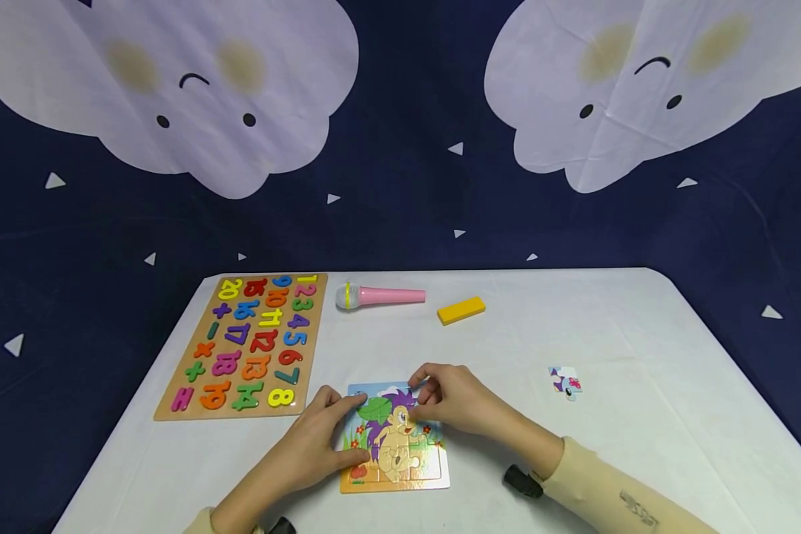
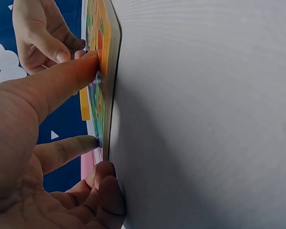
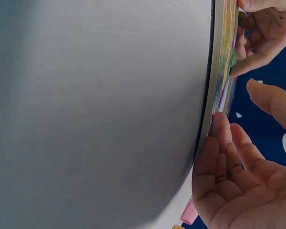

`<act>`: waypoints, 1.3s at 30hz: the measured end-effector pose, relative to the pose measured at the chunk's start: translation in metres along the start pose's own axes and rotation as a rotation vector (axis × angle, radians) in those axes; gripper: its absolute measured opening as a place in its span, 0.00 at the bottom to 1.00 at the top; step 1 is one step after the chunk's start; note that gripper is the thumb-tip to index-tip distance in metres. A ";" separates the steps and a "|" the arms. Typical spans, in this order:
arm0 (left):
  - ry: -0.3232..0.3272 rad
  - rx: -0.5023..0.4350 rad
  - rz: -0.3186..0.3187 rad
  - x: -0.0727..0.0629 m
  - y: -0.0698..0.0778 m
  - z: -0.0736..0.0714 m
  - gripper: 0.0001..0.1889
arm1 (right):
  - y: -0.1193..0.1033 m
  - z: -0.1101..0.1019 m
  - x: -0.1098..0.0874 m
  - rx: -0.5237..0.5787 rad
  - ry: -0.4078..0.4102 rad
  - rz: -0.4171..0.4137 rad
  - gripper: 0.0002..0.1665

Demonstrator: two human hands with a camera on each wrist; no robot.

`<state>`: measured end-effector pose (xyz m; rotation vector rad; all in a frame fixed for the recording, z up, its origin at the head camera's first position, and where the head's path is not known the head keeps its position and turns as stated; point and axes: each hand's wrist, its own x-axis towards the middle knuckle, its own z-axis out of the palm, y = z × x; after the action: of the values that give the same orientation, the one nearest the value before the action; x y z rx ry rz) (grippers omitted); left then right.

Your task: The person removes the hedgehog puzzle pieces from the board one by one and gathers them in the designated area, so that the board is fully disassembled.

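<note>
A jigsaw puzzle (image 1: pixel 395 437) of a purple-spined hedgehog under a green leaf lies flat on the table. At its lower right, a paler patch of backing shows. My left hand (image 1: pixel 312 445) rests on the puzzle's left side, with thumb and index finger spread apart on its surface; other fingertips (image 2: pixel 112 195) are at its edge in the left wrist view. Over the upper right corner is my right hand (image 1: pixel 463 397), fingers bent. In the right wrist view those fingertips (image 3: pixel 220 126) touch the puzzle's edge, while the thumb (image 3: pixel 271 102) stands away from them with nothing between.
A wooden number board (image 1: pixel 240 348) with colourful numerals lies at the left. Behind the puzzle are a pink toy microphone (image 1: pixel 390 296) and a yellow block (image 1: pixel 461 311). A small puzzle piece (image 1: pixel 566 382) with a blue and purple figure lies on the table's right side.
</note>
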<state>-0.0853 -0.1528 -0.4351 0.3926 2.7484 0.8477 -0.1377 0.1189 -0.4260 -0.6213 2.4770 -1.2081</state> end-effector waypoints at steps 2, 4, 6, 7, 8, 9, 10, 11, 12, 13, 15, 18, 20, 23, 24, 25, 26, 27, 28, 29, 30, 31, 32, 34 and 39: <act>0.002 0.006 0.009 0.000 0.000 0.000 0.45 | -0.001 0.002 0.002 0.000 0.002 0.013 0.22; 0.004 0.012 0.015 0.000 0.000 0.000 0.45 | -0.002 0.003 0.003 0.002 0.002 0.028 0.22; 0.004 0.015 0.019 0.000 0.000 0.000 0.45 | -0.003 0.005 0.004 0.009 0.001 0.046 0.22; 0.005 0.016 0.020 0.000 0.000 0.000 0.45 | -0.004 0.006 0.005 0.013 -0.001 0.055 0.22; 0.005 0.017 0.019 0.000 0.000 0.000 0.45 | -0.004 0.007 0.005 0.017 -0.003 0.063 0.23; 0.005 0.017 0.018 0.000 0.000 0.000 0.45 | -0.005 0.008 0.005 0.024 -0.005 0.073 0.23; 0.005 0.016 0.016 0.001 0.000 0.000 0.45 | -0.005 0.008 0.005 0.029 -0.006 0.078 0.23; 0.006 0.016 0.015 0.001 0.000 0.000 0.45 | -0.005 0.009 0.005 0.032 -0.007 0.081 0.23; 0.007 0.016 0.013 0.001 0.000 0.000 0.45 | -0.006 0.010 0.005 0.033 -0.008 0.082 0.22; 0.008 0.017 0.011 0.001 0.000 0.000 0.45 | -0.007 0.011 0.005 0.035 -0.010 0.081 0.22; 0.009 0.016 0.006 0.001 0.001 0.000 0.45 | -0.007 0.013 0.005 0.026 -0.007 0.077 0.22; 0.009 0.015 0.001 0.002 0.001 0.000 0.45 | -0.008 0.014 0.006 0.005 -0.001 0.072 0.22; 0.010 0.014 -0.002 0.001 0.001 0.001 0.45 | -0.008 0.015 0.006 -0.005 0.003 0.074 0.23; 0.015 0.014 0.004 0.001 0.001 0.001 0.45 | -0.008 0.016 0.007 -0.007 0.003 0.076 0.23; 0.017 0.015 0.006 0.001 0.001 0.001 0.45 | -0.008 0.017 0.007 -0.006 0.003 0.076 0.24; 0.019 0.016 0.009 0.001 0.001 0.001 0.45 | -0.008 0.017 0.007 -0.004 0.002 0.077 0.24; 0.021 0.016 0.012 0.001 0.001 0.001 0.45 | -0.008 0.017 0.007 -0.003 0.003 0.077 0.23; 0.023 0.017 0.014 0.000 0.001 0.001 0.44 | -0.008 0.017 0.008 -0.004 0.005 0.077 0.23; 0.025 0.017 0.015 0.000 0.001 0.001 0.44 | -0.008 0.018 0.008 -0.007 0.007 0.077 0.22; 0.026 0.018 0.016 0.000 0.001 0.001 0.44 | -0.008 0.018 0.008 -0.010 0.010 0.077 0.21; 0.027 0.020 0.016 0.000 0.002 0.001 0.44 | -0.008 0.018 0.008 -0.018 0.015 0.075 0.20; 0.029 0.021 0.015 0.000 0.002 0.001 0.44 | -0.008 0.018 0.007 -0.025 0.021 0.077 0.19; 0.030 0.021 0.016 0.000 0.002 0.001 0.44 | -0.009 0.018 0.007 -0.035 0.029 0.080 0.18; 0.032 0.023 0.017 0.000 0.002 0.001 0.44 | -0.009 0.018 0.006 -0.054 0.041 0.089 0.17; 0.033 0.026 0.019 0.001 0.001 0.002 0.44 | -0.009 0.017 0.006 -0.088 0.053 0.104 0.17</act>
<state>-0.0853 -0.1504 -0.4359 0.4135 2.7927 0.8317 -0.1331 0.0993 -0.4293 -0.4826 2.5836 -1.0951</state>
